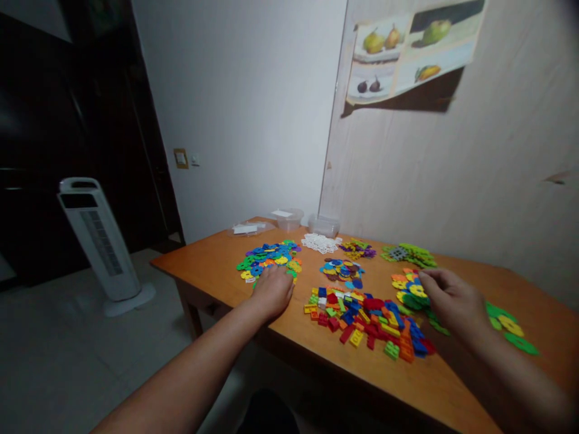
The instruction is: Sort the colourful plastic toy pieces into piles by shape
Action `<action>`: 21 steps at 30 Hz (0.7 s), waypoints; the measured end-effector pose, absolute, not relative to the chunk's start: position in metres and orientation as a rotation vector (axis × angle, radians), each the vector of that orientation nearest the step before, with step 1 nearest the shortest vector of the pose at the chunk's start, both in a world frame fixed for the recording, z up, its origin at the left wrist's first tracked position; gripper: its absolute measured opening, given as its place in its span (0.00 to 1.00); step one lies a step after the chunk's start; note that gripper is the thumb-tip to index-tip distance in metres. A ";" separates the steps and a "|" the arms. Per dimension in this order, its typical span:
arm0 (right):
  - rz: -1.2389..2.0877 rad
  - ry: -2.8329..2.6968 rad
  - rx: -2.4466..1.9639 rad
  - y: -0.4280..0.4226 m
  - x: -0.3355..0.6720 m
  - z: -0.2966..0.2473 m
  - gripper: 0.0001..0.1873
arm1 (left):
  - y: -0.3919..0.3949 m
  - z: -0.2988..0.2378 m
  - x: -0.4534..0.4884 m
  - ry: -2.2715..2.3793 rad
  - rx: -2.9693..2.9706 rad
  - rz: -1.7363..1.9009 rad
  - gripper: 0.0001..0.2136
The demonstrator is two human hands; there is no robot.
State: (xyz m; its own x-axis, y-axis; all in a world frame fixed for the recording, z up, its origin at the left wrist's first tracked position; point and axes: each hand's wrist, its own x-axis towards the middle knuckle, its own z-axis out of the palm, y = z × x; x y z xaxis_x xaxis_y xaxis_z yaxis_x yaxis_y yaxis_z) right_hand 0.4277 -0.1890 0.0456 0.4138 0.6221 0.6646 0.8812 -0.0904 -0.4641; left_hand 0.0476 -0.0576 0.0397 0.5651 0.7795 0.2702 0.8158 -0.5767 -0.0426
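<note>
My left hand (272, 290) rests at the near side of a pile of colourful notched plastic discs (260, 258), near the table's front edge. Its fingers curl down at the pile, and what is under them is hidden. Over on the right, my right hand (456, 304) is raised, thumb and forefinger pinched together beside a group of flower-shaped plastic pieces (411, 289) in orange, yellow, blue and green. Anything between those fingertips is too small to make out. Toy building bricks (362, 316) in many colours lie scattered between my hands.
Behind the bricks lie small round discs (341, 270), white snowflake-like pieces (321, 242), yellow-and-purple pieces (357, 248) and lime-green pieces (414, 254). Clear plastic tubs (289, 220) stand at the table's back. Green-and-yellow pieces (511, 325) lie beyond my right wrist. A tower fan (102, 241) stands left.
</note>
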 end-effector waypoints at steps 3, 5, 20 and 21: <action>-0.341 -1.220 -1.833 -0.172 0.424 0.042 0.24 | -0.051 0.041 0.051 -1.414 -2.587 -0.394 0.14; -0.347 -1.206 -1.889 -0.165 0.421 0.037 0.23 | -0.045 0.043 0.056 -1.491 -2.577 -0.486 0.14; -0.364 -1.282 -1.961 -0.167 0.434 0.017 0.22 | 0.030 0.035 0.178 -1.795 -2.935 -0.963 0.12; -0.348 -1.286 -1.952 -0.167 0.436 0.017 0.22 | 0.032 0.035 0.184 -1.801 -2.945 -0.975 0.13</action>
State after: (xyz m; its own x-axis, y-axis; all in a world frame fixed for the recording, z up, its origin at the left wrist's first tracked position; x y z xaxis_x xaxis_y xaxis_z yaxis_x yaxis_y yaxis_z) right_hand 0.4357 -0.1666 0.0169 0.4561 0.6663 0.5900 0.8728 -0.2053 -0.4428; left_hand 0.1843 0.0319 0.0350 0.3800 0.9012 0.2084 0.6672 -0.4231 0.6131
